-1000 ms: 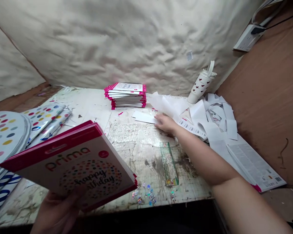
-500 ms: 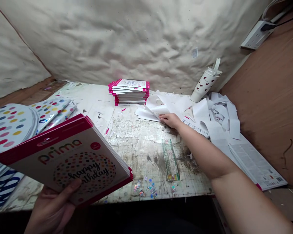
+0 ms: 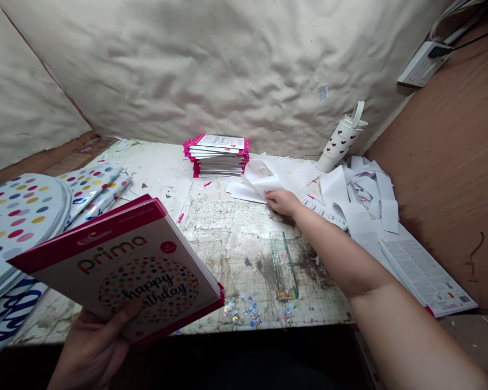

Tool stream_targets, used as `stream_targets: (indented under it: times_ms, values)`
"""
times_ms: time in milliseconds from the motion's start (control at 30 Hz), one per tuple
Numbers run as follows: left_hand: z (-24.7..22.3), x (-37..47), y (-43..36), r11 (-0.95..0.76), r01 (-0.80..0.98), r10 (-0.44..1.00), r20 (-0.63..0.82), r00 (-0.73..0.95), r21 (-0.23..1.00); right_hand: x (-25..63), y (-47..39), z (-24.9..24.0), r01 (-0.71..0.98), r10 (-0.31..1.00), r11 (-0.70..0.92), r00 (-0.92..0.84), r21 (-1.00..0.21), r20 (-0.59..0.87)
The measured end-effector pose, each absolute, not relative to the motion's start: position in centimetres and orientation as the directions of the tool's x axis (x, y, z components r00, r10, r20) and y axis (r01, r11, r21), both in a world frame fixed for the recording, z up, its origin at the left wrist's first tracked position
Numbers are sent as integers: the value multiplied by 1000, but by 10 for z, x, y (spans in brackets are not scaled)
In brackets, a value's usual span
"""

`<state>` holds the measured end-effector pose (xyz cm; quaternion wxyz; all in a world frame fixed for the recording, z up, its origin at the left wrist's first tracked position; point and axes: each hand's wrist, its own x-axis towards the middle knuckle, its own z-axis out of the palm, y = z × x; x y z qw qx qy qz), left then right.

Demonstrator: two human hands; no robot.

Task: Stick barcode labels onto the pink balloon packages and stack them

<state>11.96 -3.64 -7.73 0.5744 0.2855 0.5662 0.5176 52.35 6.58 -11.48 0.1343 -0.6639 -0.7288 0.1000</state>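
A batch of pink-and-white "prima happy birthday" packets [image 3: 146,271] is gripped in my left hand [image 3: 101,338], thumb on the front one, tilted over the table's front left. My right hand [image 3: 281,202] reaches to the middle of the table, its fingers closed at the edge of white paper sheets [image 3: 250,190]; what exactly they pinch is too small to tell. Behind, against the wall, stands a stack of similar packets [image 3: 222,157]. Loose white paper strips [image 3: 345,189] lie to the right of my right hand, with a strip of printed labels [image 3: 323,211] beside my wrist.
Dotted round foil balloons [image 3: 20,216] and folded ones [image 3: 91,187] lie at the left. A white tumbler with hearts [image 3: 337,146] stands at the back right. Printed cards [image 3: 427,273] lie at the right, and small shiny discs [image 3: 250,311] near the front edge.
My left hand and its packets have shifted slightly to the right in view. My right hand stays at the white paper, almost unmoved.
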Motion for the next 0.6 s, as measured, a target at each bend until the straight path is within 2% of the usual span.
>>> stream_targets:
  times_ms: [133,233,300,333,367,400,433,500,533,567,600]
  values:
    - [-75,122,-36,288,-272,929,-337,-154,918,494,53,-102,974,982,155,-134,-164,132]
    - [-71,119,-37,239,-255,943,-286,-170,937,447,26,-97,971,972,212,-198,-109,126]
    - [-68,119,-37,242,-247,945,-286,-161,938,412,0,-100,942,946,320,-311,-102,90]
    - [-67,120,-37,259,-251,943,-301,-143,933,397,-13,-103,901,906,423,-418,-92,73]
    - [-65,122,-37,283,-260,940,-320,-115,923,385,-25,-106,866,875,485,-481,-122,56]
    - [-64,126,-37,313,-270,936,-344,-72,910,378,-35,-109,845,866,497,-498,-195,47]
    - [-64,131,-37,350,-280,929,-369,-16,894,376,-41,-113,836,888,448,-456,-317,53]
    - [-65,148,-35,438,-292,899,-421,124,850,382,-45,-119,719,982,161,-186,-676,35]
    - [-67,158,-34,485,-294,874,-445,197,823,389,-44,-121,548,1000,-9,-19,-836,-23]
    - [-69,170,-32,529,-293,845,-464,266,796,397,-42,-122,332,989,-134,111,-934,-102]
    - [-72,183,-30,566,-292,817,-475,327,771,405,-39,-122,143,970,-195,172,-970,-170]
